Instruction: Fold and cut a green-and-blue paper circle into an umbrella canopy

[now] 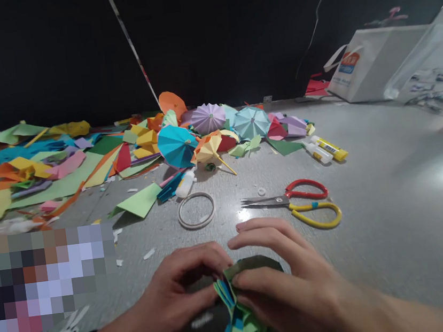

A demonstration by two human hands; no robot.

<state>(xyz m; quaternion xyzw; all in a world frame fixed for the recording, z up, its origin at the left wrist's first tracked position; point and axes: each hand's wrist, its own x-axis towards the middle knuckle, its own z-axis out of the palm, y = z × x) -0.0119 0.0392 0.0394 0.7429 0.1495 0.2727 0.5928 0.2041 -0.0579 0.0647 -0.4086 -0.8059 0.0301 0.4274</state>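
Low in the middle of the head view is a folded green paper piece (245, 327) with blue strips showing between its pleats. My left hand (180, 289) pinches its upper left edge between thumb and fingers. From the other side my right hand (296, 280) grips the paper, its thumb and lower fingers pressed on it while the upper fingers reach out above. Part of the paper is hidden under the right hand. Just beyond the hands lie scissors (286, 199) with one red and one yellow handle, and a ring of narrow tape (178, 214).
Pleated paper umbrellas (176, 145) stand at the back middle. Coloured paper scraps (57, 178) heap up at the left. A small white bottle (185, 184) and a yellow glue tube (331, 148) lie near them. A white bag (382, 63) stands back right; a dark wall closes the far side.
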